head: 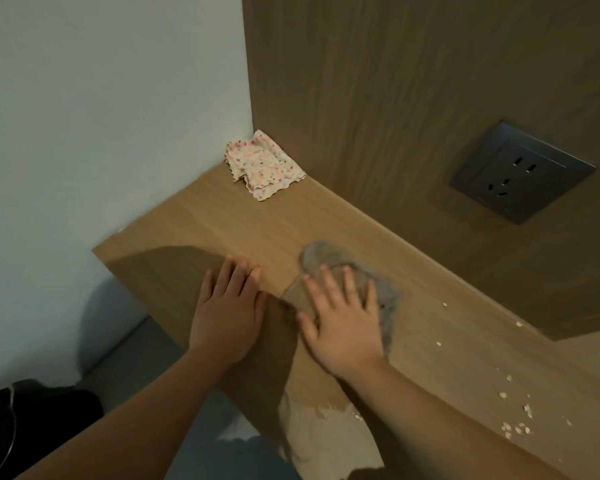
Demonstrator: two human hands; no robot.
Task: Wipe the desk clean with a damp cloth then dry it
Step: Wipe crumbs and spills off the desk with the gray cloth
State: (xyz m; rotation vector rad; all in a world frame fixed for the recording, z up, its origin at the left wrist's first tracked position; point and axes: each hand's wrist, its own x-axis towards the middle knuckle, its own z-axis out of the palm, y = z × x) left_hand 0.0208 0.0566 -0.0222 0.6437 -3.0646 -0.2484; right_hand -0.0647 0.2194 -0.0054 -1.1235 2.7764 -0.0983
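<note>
Both hands lie flat on the light brown wooden desk, and by my reckoning the wet wipe is only partly done.
Nearest me, pale crumbs lie scattered beside my right forearm, so that stretch looks unwiped. My left hand rests spread and bare near the front edge, while my right hand, fingers fanned, presses down on the crumpled grey cloth at mid-desk. A folded flower-print cloth sits untouched in the far corner, probably meant for drying, which I judge not begun. I cannot tell whether the grey cloth is damp. My hand covers much of it, the desk's right end is cut off, and the cream shape below the front edge is unclear.
</note>
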